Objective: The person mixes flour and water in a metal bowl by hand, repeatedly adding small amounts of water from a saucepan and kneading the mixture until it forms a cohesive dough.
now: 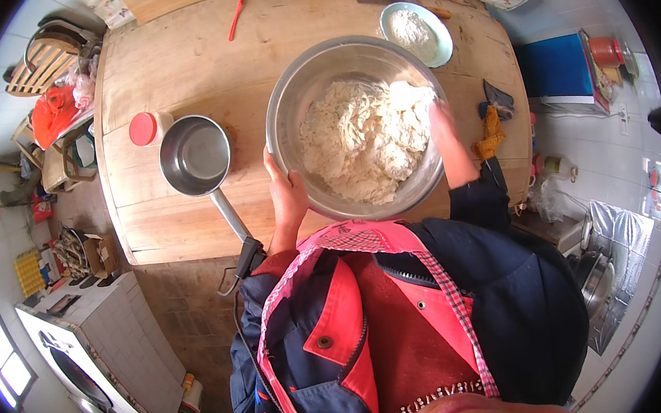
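Observation:
A large stainless steel mixing bowl (pixel 291 73) sits on the wooden table, close to my body. In it lies a shaggy mass of flour dough (pixel 368 136), with loose flour around it. My left hand (pixel 288 197) holds the bowl's left side at the rim. At the right side, inside the bowl, my right hand (pixel 442 128) touches the dough; its fingertips are hidden by dough and flour. Left of the bowl stands a steel saucepan (pixel 195 153) with its handle toward me. A pale bowl (pixel 444 46) of white flour (pixel 412 32) is beyond the rim at the far right.
On the wooden table (pixel 180 72) a red-lidded jar (pixel 144 129) stands beside the saucepan. A red stick-like item (pixel 235 20) lies toward the back. Crumpled dark and mustard cloth (pixel 490 130) lies right of my forearm. A white-tiled stove (pixel 113 334) stands at the lower left.

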The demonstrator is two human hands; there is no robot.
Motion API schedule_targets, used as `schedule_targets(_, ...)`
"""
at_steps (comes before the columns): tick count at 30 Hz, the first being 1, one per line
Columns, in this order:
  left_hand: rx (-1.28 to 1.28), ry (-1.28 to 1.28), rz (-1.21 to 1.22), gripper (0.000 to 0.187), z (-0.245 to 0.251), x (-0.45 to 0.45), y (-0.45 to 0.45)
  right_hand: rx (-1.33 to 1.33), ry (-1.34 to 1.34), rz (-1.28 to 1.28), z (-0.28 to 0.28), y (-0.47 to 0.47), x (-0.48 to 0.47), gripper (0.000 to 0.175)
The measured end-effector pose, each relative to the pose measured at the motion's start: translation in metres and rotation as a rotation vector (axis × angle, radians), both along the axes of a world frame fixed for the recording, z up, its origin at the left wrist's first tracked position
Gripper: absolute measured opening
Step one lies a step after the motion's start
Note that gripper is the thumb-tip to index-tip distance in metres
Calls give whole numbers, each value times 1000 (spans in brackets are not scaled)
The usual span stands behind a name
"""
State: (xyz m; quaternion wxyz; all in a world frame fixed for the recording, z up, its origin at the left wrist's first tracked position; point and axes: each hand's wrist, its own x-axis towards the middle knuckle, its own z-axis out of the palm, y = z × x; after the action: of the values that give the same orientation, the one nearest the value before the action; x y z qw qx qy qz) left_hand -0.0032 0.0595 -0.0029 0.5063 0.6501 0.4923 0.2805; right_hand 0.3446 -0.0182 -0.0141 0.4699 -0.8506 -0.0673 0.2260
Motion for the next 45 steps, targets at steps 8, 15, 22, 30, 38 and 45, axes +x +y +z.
schedule_targets(8,-123,33,-56,73,4,-5,2,28,-412,374,27,110,-18,27)
schedule_targets(15,-41,9,-71,75,3,-2,0,-23,-776,1160,30,180,-154,25)
schedule_targets(22,-403,-177,-260,92,4,-21,12,131,-537,1518,7,67,-203,21)
schedule_targets(30,-273,-230,-148,87,4,-11,3,-351,-615,1314,-28,118,-86,20)
schedule_targets(38,-104,-208,-85,81,-6,-3,-1,-575,-595,1062,-1,33,-47,39)
schedule_targets(45,-168,-207,-10,80,-2,1,-2,-378,-632,1446,10,37,-166,52)
